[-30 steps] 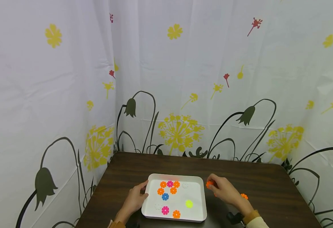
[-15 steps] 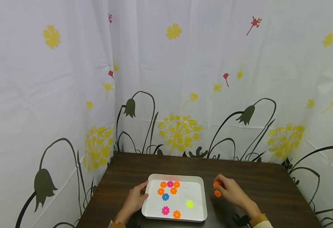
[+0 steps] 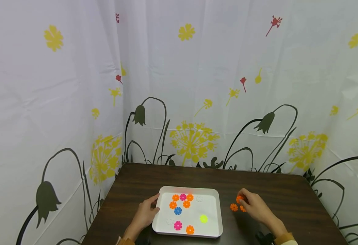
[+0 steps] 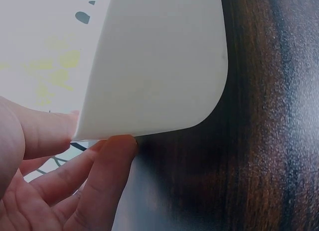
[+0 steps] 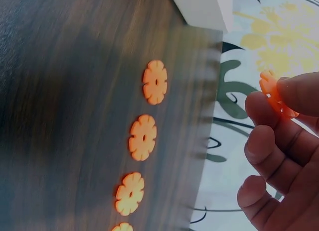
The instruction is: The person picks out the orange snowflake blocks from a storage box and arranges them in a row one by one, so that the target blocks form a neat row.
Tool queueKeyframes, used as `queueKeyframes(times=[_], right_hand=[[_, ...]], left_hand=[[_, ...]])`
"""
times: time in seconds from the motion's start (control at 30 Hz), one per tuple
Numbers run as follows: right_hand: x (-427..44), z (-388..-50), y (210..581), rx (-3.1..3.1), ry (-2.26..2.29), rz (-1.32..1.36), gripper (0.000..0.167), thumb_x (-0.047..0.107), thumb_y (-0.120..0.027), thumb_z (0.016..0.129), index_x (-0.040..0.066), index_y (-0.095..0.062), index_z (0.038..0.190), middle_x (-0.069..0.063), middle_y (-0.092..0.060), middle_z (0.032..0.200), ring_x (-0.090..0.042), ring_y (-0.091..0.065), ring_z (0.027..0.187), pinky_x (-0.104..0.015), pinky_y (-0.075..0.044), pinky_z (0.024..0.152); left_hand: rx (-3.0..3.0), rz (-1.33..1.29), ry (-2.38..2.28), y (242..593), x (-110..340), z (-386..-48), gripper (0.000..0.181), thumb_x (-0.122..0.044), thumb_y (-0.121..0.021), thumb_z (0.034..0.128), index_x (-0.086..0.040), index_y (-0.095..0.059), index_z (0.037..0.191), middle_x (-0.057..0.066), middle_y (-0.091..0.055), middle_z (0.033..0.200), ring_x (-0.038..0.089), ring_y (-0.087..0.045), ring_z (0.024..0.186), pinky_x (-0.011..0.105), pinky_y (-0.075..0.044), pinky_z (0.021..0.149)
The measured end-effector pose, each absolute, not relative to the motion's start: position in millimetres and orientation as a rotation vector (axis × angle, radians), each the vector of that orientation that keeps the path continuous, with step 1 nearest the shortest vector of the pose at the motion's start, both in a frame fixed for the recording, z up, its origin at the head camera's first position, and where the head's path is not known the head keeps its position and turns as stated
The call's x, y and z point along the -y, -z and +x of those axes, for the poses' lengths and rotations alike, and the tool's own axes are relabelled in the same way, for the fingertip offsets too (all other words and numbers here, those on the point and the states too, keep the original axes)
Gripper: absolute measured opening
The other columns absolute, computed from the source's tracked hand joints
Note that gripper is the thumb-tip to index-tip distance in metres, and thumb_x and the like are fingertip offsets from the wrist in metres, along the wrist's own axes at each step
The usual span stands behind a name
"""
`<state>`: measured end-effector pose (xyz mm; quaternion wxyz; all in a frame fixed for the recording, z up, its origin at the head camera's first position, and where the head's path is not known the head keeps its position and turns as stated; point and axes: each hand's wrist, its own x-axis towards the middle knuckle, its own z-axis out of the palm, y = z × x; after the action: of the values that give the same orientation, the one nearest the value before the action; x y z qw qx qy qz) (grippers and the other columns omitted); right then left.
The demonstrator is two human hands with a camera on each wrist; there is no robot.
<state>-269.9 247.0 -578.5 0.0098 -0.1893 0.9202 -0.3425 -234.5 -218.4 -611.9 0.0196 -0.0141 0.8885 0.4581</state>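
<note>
My right hand [image 3: 257,206] pinches an orange flower-shaped disc [image 5: 269,85] between thumb and fingertips, held above the table to the right of the tray. Below it, several matching orange discs [image 5: 143,138] lie flat in a row in the right wrist view. Only two orange discs [image 3: 233,207] show on the table in the head view; my hand partly covers one. At the left, my left hand [image 3: 145,212] holds the edge of a white tray [image 3: 208,204], thumb against the rim [image 4: 87,106] and fingers at the outer side.
Inside the tray lie orange discs [image 3: 190,230], pink discs [image 3: 178,225], a blue disc [image 3: 178,211], a yellow-green disc [image 3: 203,218] and clear ones [image 3: 199,198]. The dark wooden table [image 3: 277,194] ends at a flower-print curtain [image 3: 212,68].
My right hand has moved rightward, away from the tray, with an orange disc in its fingers. Orange discs on the table have come into view beneath it. My left hand and the tray stay put.
</note>
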Motion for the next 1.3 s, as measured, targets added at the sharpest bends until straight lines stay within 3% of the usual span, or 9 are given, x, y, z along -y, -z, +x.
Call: queueKeyframes(times=[0.6, 1.3], right_hand=[[-270, -263, 584, -2.869, 1.039, -0.46, 0.004, 0.013, -0.067, 0.104, 0.014, -0.065, 0.108, -0.001, -0.068, 0.084, -0.006, -0.055, 0.066, -0.027, -0.047, 0.057], [-285, -260, 580, -2.938, 0.999, -0.306, 0.015, 0.011, -0.068, 0.103, 0.012, -0.066, 0.117, -0.003, -0.072, 0.092, -0.006, -0.056, 0.07, -0.028, -0.048, 0.061]], left_hand=[[-2.744, -0.053, -1.414, 611, 217, -236, 0.06, 0.007, -0.071, 0.0926, 0.005, -0.054, 0.15, 0.033, -0.068, 0.126, 0.022, -0.072, 0.084, 0.04, -0.064, 0.074], [-2.759, -0.081, -1.381, 612, 218, -237, 0.059, 0.003, -0.072, 0.0933, 0.003, -0.055, 0.15, 0.029, -0.071, 0.125, 0.019, -0.067, 0.084, 0.039, -0.062, 0.075]])
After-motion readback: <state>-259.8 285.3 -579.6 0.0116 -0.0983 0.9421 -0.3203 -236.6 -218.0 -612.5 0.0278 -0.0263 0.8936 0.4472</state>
